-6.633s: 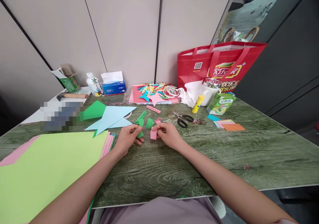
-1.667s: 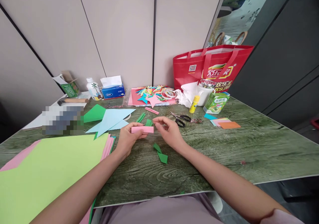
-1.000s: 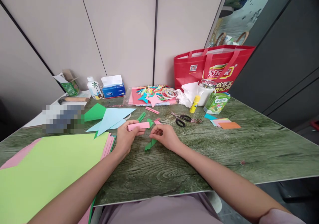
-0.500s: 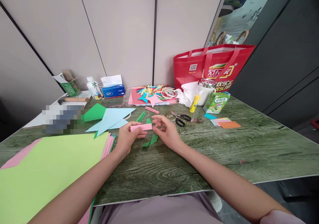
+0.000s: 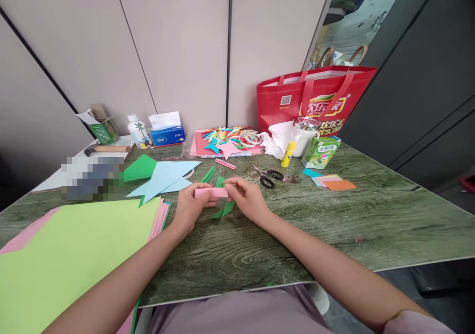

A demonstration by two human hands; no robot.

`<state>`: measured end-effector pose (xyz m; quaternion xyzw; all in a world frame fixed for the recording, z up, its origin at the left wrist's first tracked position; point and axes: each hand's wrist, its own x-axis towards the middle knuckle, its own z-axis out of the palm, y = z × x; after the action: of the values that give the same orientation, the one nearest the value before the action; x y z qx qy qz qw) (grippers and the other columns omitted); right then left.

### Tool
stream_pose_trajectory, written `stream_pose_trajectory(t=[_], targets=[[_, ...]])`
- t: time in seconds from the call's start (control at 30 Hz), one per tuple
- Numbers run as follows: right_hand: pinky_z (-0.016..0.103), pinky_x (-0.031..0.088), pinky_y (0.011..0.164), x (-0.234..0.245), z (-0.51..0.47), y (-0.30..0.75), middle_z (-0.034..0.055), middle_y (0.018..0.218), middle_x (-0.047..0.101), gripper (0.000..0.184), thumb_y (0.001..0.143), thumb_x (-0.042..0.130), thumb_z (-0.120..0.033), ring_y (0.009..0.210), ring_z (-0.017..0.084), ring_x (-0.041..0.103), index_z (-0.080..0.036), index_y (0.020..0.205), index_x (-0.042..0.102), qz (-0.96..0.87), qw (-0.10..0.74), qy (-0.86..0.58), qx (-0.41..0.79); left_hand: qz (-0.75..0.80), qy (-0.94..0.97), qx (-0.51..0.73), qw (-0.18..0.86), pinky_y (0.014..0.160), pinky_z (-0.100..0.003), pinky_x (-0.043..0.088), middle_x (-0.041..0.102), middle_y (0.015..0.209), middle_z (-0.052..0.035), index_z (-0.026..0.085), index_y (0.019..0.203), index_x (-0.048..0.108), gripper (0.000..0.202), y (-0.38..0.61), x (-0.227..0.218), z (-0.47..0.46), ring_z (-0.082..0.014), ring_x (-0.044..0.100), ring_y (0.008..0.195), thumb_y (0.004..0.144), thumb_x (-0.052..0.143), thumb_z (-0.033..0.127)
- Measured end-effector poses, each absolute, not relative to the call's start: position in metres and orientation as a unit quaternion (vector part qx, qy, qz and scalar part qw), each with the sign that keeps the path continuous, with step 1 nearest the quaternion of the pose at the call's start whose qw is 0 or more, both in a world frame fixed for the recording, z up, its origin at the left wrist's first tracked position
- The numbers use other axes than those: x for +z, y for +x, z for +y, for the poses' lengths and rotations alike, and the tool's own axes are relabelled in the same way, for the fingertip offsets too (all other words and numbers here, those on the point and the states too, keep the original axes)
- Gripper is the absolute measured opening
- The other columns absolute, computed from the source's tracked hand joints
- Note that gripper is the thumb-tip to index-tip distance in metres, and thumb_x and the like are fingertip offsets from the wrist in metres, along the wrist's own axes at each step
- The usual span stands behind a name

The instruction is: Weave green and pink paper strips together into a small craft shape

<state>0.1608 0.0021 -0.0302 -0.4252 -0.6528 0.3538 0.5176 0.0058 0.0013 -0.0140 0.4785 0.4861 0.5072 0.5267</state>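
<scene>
While still pinching the pink strip (image 5: 218,192) with the left hand (image 5: 190,204), now grasping its other end with the right hand (image 5: 248,196) too. Likely steadier for handling.

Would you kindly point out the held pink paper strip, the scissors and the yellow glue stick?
Held pink paper strip (image 5: 214,192), head view: middle of its visible face.
Scissors (image 5: 264,173), head view: near the pivot.
Yellow glue stick (image 5: 288,155), head view: mid-body.

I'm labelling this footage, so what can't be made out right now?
All in the head view:
Pink paper strip, right end: covered by the right hand.
Pixelated object: identity masked.
Red bag, lower part: partly behind the white mug.
Lime-green sheet, left side: cut off by picture edge.
</scene>
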Motion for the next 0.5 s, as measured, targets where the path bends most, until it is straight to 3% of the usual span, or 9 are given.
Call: stream_pose_trajectory(t=[0.07,0.2,0.5], targets=[[0.024,0.050,0.050,-0.0305,0.0019,0.1600,0.0028,0.072,0.062,0.015,0.076,0.057,-0.030,0.056,0.012,0.058,-0.017,0.084,0.060,-0.655,0.508,-0.431,0.356,0.477,0.484,0.504,0.533,0.062,-0.032,0.055,0.068,0.065,-0.0021,0.012,0.076,0.062,0.021,0.0064,-0.0143,0.0007,-0.0184,0.066,0.060,0.059,0.068,0.024],[0.021,0.045,0.048,-0.0310,0.0002,0.1604,0.0007,0.064,0.058,0.006,0.073,0.058,-0.023,0.056,0.012,0.055,-0.017,0.076,0.059,-0.688,0.502,-0.439,0.287,0.462,0.512,0.495,0.529,0.063,-0.032,0.056,0.068,0.065,-0.0015,0.013,0.076,0.062,0.018,0.0083,-0.0151,-0.0017,-0.0184,0.066,0.060,0.062,0.068,0.023],[0.020,0.046,0.051,-0.0259,-0.0061,0.1628,0.0023,0.074,0.051,0.003,0.074,0.057,-0.018,0.067,0.012,0.053,-0.018,0.076,0.059,-0.755,0.504,-0.366,0.206,0.454,0.533,0.514,0.496,0.062,-0.034,0.055,0.066,0.067,-0.0004,0.014,0.074,0.062,0.014,0.0102,-0.0151,-0.0041,-0.0180,0.065,0.058,0.065,0.065,0.025]])
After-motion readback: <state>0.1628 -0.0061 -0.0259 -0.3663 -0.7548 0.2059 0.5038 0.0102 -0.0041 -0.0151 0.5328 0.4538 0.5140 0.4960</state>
